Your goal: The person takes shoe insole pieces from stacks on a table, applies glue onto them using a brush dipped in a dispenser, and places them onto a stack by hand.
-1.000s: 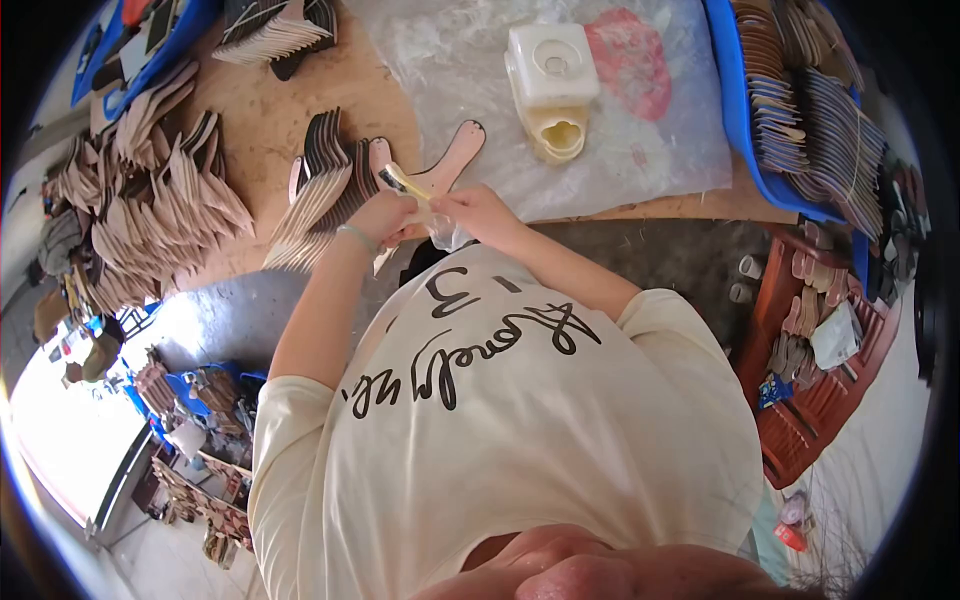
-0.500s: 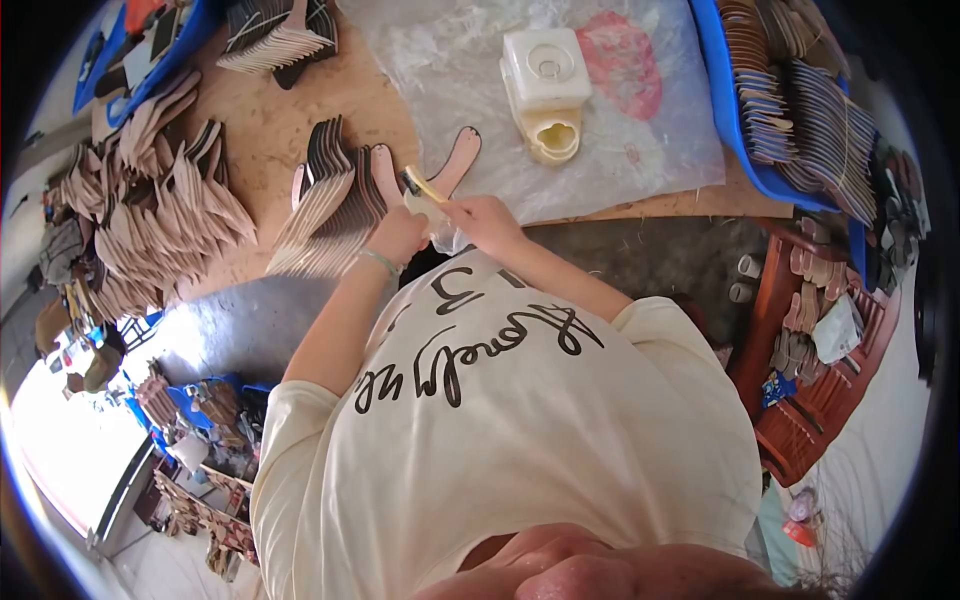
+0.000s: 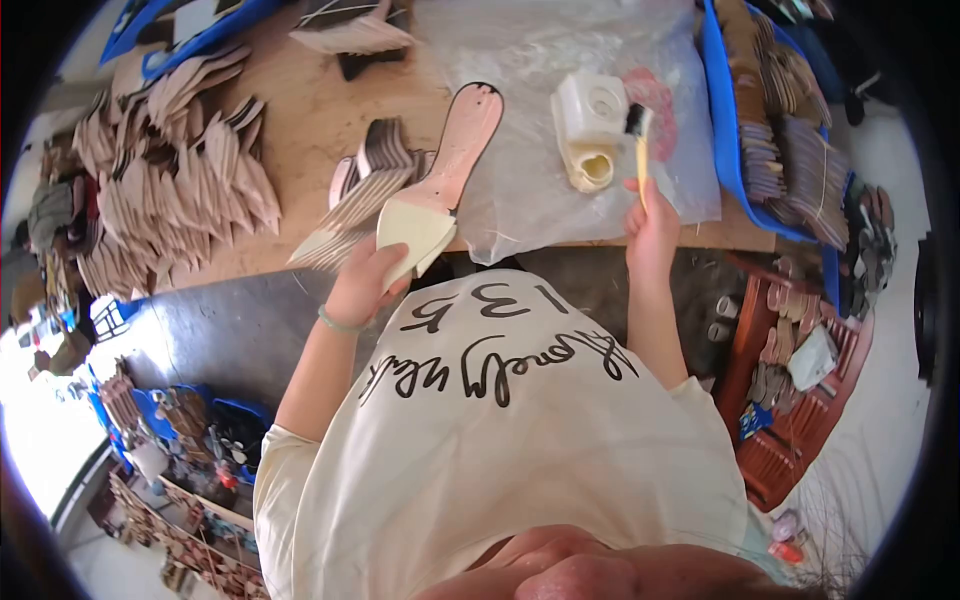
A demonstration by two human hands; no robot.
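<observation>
My left hand (image 3: pixel 365 282) is closed on a shoe insole (image 3: pixel 468 140), its long pink part with a dark edge pointing away from me. At the near end of it, cream-coloured flaps (image 3: pixel 415 228) lie under my thumb. My right hand (image 3: pixel 653 235) is shut around a small brush (image 3: pixel 642 160) with a yellowish handle, dark bristles up. Just left of the brush stands a white plastic container (image 3: pixel 592 110) with a yellow-stained open spout (image 3: pixel 592 172). Beside my left hand, a fanned row of insoles (image 3: pixel 385 145) rests on the table.
Clear plastic sheeting (image 3: pixel 510 215) covers part of the wooden table (image 3: pixel 300 90). Many pink insole pieces (image 3: pixel 180 180) are heaped at the left. A blue bin (image 3: pixel 722 130) of stacked pieces stands right. A reddish-brown wooden rack (image 3: pixel 790 450) sits lower right.
My right hand has moved right with the brush, away from my left hand, to beside the container. The insole in my left hand now shows fully, with its cream flaps visible.
</observation>
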